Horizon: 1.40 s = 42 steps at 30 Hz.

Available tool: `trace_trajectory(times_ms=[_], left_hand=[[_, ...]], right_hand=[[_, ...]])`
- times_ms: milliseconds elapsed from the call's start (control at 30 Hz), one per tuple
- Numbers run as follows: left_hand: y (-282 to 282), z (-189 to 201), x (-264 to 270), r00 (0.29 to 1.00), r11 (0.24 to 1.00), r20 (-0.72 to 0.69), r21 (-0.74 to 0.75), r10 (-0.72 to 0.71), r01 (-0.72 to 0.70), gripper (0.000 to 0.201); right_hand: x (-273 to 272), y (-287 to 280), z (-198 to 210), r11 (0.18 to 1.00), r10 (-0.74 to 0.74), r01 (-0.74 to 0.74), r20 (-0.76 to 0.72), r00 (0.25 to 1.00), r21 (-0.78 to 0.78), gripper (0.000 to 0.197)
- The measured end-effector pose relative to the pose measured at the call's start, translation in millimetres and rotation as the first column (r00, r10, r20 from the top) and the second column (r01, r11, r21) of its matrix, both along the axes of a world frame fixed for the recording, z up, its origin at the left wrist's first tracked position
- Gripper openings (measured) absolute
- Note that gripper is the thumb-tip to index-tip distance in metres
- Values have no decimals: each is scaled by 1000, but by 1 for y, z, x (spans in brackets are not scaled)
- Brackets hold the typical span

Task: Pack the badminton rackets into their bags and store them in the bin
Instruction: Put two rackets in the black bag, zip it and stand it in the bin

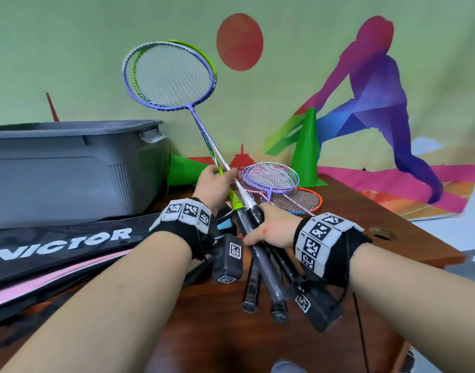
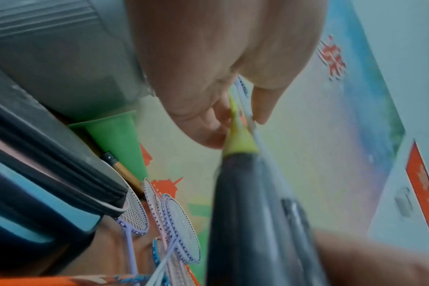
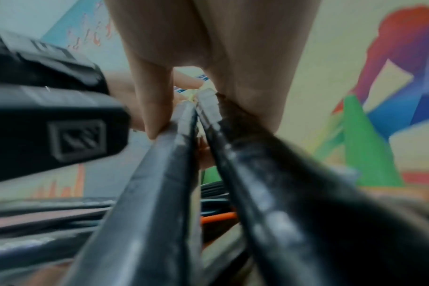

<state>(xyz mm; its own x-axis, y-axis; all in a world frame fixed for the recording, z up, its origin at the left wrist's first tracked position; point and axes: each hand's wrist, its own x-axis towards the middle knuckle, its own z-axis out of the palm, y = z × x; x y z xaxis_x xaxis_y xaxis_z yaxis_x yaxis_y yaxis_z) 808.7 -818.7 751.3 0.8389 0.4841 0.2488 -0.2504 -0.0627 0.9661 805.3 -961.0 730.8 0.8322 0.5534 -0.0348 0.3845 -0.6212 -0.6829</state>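
Two rackets held together, heads up and tilted left against the wall mural: a purple racket (image 1: 169, 76) in front, a green racket (image 1: 201, 53) overlapping just behind it. Both shafts run down and right into the hands.

Left hand (image 1: 213, 184) wrapped round the two thin shafts just above the handles; in the left wrist view its fingers (image 2: 203, 123) curl onto the green cone and white shaft, thumb on the other side.

Right hand (image 1: 268, 230) clamped on the dark handles (image 1: 260, 267) lower down; butt ends stick out below the wrist toward the camera. Right wrist view: fingers (image 3: 154, 108) and thumb pressed on either side of two black grips.

More rackets lie flat on the brown surface (image 1: 392, 232) past the hands: purple-framed and pink ones stacked on an orange-and-blue one (image 1: 303, 201), heads overlapping.

Black racket bag (image 1: 69, 242) marked VICTOR lies at left on the surface, a pink bag (image 1: 47, 278) just under its near edge.

Grey bin (image 1: 69, 168) stands behind the bags, at far left, against the wall.

One green cone (image 1: 307, 149) upright behind the flat rackets; another green cone (image 1: 182, 169) on its side between bin and hands
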Motion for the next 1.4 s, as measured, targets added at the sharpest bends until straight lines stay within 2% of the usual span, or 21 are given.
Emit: trace_trajectory(times_ms=[100,233,433,500,600,667,767,867,933,1067,1167,1233,1300,1400], left_hand=[[3,8,-3,996,985,26,-147,-87,90,9],[5,6,-7,990,978,-10,-160,-140,137,15],[2,5,-7,993,950,38,-289,-113,119,24],[1,5,-6,996,958,24,-274,-82,85,31],[3,3,-2,1000,965,-3,-261,-28,26,30],[7,2,-1,1000,959,-24,-284,-17,10,28],[14,3,-9,995,933,-17,-351,-98,85,4],[20,-1,-14,981,889,39,-417,-192,191,18],[22,-5,-14,981,897,62,-397,-186,195,25],[20,-5,-11,997,943,51,-325,-62,76,26],[18,-5,-10,998,939,69,-344,12,13,21],[18,-8,-9,998,941,55,-338,37,-16,21],[18,-11,-11,999,937,53,-349,11,8,26],[23,-16,-18,988,887,80,-437,-129,151,30]], right_hand=[[7,-12,8,997,-35,44,129,991,-70,55],[20,-16,14,976,-92,145,290,953,-166,47],[21,-8,8,927,-199,336,541,817,-167,38],[21,-5,5,920,-218,364,586,781,-143,40],[23,0,-1,923,-228,373,643,731,-96,45],[24,2,-2,932,-236,358,647,725,-61,40],[27,4,1,933,-271,358,591,760,-33,33],[31,3,6,945,-255,319,455,853,-68,32],[33,2,9,954,-248,295,399,883,-59,32],[32,7,10,948,-259,314,455,852,-48,29],[26,9,10,946,-258,323,551,793,-22,24],[25,8,11,950,-251,313,564,787,-15,24],[28,7,13,949,-209,304,547,811,-88,29],[40,6,15,943,-155,266,444,883,-199,32]])
